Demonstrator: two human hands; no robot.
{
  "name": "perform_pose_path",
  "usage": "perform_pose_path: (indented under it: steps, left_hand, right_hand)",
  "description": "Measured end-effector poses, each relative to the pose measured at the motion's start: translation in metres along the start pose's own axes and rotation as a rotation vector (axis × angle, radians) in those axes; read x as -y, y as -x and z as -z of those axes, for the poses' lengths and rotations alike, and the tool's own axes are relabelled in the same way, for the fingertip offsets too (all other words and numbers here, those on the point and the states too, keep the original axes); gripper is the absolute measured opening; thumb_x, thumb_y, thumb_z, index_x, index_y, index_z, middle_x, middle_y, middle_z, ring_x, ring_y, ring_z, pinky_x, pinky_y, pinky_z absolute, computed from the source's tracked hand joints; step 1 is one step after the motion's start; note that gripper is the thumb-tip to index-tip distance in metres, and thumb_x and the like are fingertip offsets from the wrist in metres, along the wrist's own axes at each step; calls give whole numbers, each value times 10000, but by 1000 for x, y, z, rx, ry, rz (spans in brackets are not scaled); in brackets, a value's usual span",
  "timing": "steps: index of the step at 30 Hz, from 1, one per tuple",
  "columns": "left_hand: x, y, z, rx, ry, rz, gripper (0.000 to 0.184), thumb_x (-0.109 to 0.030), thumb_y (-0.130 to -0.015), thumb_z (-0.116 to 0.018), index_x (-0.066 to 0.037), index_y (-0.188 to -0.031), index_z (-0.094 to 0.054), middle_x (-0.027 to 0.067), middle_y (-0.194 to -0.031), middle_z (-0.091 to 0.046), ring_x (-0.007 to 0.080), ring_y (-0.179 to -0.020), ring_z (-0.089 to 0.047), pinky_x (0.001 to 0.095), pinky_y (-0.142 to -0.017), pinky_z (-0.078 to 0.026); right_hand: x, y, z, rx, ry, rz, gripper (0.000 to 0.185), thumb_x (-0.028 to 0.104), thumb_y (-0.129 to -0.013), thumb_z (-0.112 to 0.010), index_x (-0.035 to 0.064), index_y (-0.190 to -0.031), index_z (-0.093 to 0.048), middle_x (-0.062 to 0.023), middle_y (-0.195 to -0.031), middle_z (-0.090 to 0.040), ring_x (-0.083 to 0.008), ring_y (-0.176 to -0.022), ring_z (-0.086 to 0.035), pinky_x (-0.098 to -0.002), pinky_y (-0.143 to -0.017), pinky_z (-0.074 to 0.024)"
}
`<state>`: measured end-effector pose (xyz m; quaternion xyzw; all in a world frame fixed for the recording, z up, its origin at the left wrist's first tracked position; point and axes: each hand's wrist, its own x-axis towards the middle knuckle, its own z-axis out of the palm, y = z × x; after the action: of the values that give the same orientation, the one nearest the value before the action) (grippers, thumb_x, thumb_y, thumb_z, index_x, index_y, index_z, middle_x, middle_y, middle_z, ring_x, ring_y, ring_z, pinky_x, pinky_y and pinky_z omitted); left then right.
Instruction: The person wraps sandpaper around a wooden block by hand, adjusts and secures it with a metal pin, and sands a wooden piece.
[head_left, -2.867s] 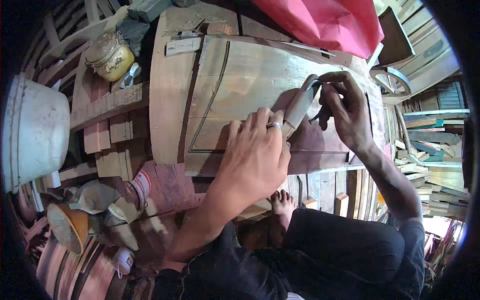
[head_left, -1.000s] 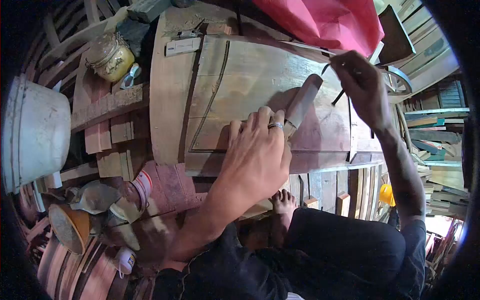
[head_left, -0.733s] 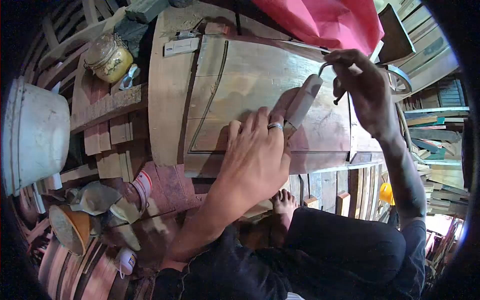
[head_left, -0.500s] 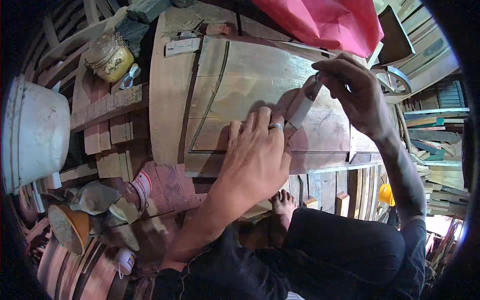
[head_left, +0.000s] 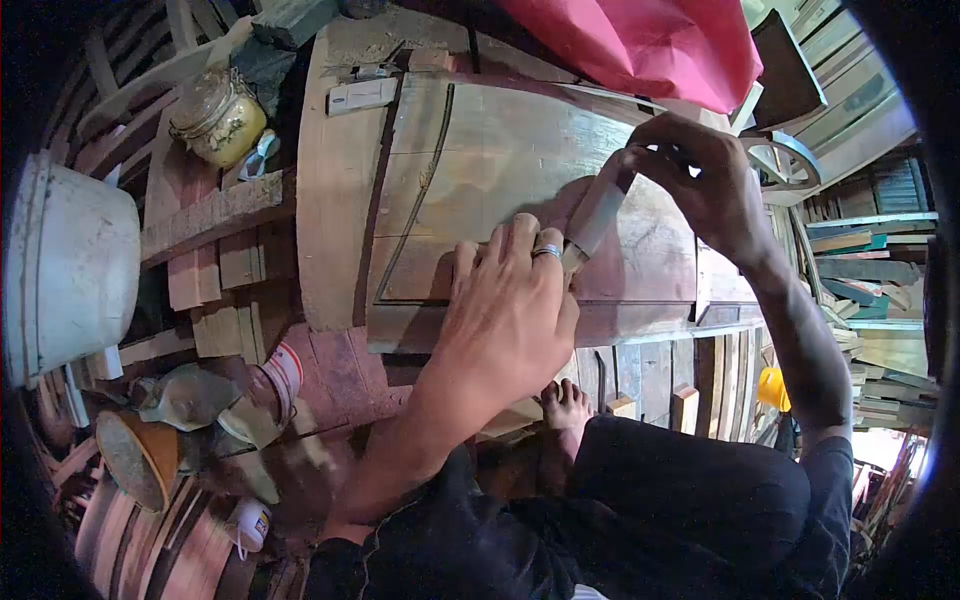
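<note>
A flat grey-brown strip (head_left: pixel 603 213), perhaps sandpaper, slants between my hands above a wooden panel (head_left: pixel 490 150). My right hand (head_left: pixel 705 175) pinches its upper end, thumb and fingers closed together. At the lower end, a small tan piece (head_left: pixel 573 257) shows beside the ringed finger of my left hand (head_left: pixel 515 310). That hand's fingers are bent over the panel, with the strip's end held at its thumb side. The left thumb's grip is partly hidden. A thin dark groove runs along the panel's left and near sides.
Red-pink sheeting (head_left: pixel 650 45) hangs over the panel's far edge. A white box (head_left: pixel 361 96) lies at its far left corner. Further left are a clip-top jar (head_left: pixel 220 120) and a white bucket (head_left: pixel 80 265). An orange-brown cone-shaped container (head_left: pixel 135 460) lies lower left. Stacked boards (head_left: pixel 870 280) fill the right.
My right hand's fingers have curled in closer around the strip's upper end, where the index finger reached out before. My left hand stays nearly in place.
</note>
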<state>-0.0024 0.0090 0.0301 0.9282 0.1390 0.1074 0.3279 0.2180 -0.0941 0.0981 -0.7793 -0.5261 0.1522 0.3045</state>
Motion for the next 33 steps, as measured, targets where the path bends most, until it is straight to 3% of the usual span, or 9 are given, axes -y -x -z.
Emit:
perform_pose_path:
  steps: [2, 10, 16, 19, 23, 27, 29, 31, 33]
  left_hand:
    - [-1, -1, 1, 11, 3, 9, 541, -223, -914, -615, 120, -1325, -533, 291, -1341, -527, 439, -1254, -513, 516, -1052, -370]
    - [-1, 0, 1, 19, 16, 14, 530, -236, -923, -594, 122, -1309, -539, 300, -1343, -524, 441, -1242, -522, 524, -1032, -382]
    - [1, 1, -1, 4, -4, -3, 498, -236, -926, -589, 115, -1277, -554, 321, -1360, -509, 453, -1262, -512, 533, -1057, -370]
    - [-1, 0, 3, 39, -17, 3, 496, -234, -924, -590, 115, -1275, -554, 328, -1368, -503, 453, -1263, -513, 535, -1066, -365]
    - [-3, -2, 5, 67, 36, 54, 503, -235, -924, -591, 119, -1281, -553, 326, -1376, -500, 451, -1264, -513, 535, -1068, -364]
    - [-5, -4, 9, 98, 26, 58, 523, -241, -935, -582, 121, -1311, -546, 315, -1369, -514, 442, -1268, -514, 530, -1064, -367]
    - [-5, -4, 9, 120, 27, 64, 529, -243, -938, -579, 122, -1320, -544, 310, -1368, -517, 438, -1265, -517, 528, -1059, -370]
    - [-4, -3, 4, 40, 27, 32, 499, -236, -926, -588, 118, -1278, -564, 309, -1358, -523, 437, -1252, -522, 524, -1044, -376]
    - [-2, -2, 1, 26, 28, 25, 483, -230, -923, -589, 116, -1260, -572, 309, -1356, -524, 437, -1248, -523, 523, -1040, -378]
  right_hand:
    - [-6, -2, -2, -8, -65, 62, 142, 119, -1045, -614, -12, -1041, -666, -57, -849, -702, -101, -749, -639, -293, -684, -539]
    - [-1, -7, 1, -17, 319, 87, 219, 195, -1033, -621, -1, -935, -603, -184, -836, -652, -348, -748, -677, -434, -667, -499]
    - [8, -10, -5, 99, 137, 131, 171, 157, -1024, -613, 7, -942, -621, -168, -780, -681, -376, -744, -694, -443, -647, -509]
    - [6, -8, -5, 66, 303, 212, 136, 117, -1013, -612, 1, -941, -623, -152, -764, -699, -335, -740, -719, -439, -642, -515]
    - [2, -14, 5, 39, 414, 136, 20, 13, -977, -580, 15, -977, -600, -190, -924, -734, -406, -883, -708, -432, -732, -572]
    - [3, 1, -13, 14, 351, 198, 116, 76, -999, -598, 37, -1087, -534, -205, -843, -718, -441, -795, -699, -474, -623, -550]
    - [-2, -2, -11, -33, 272, 168, 128, 134, -1016, -623, 25, -977, -567, -197, -818, -714, -382, -719, -711, -447, -591, -518]
    - [5, -7, -5, -20, 409, 8, 252, 204, -1026, -648, 18, -864, -593, -176, -743, -674, -293, -602, -652, -414, -559, -468]
    - [-5, -10, -10, -76, 344, 65, 307, 237, -1025, -663, 18, -820, -603, -150, -674, -608, -224, -556, -551, -390, -548, -437]
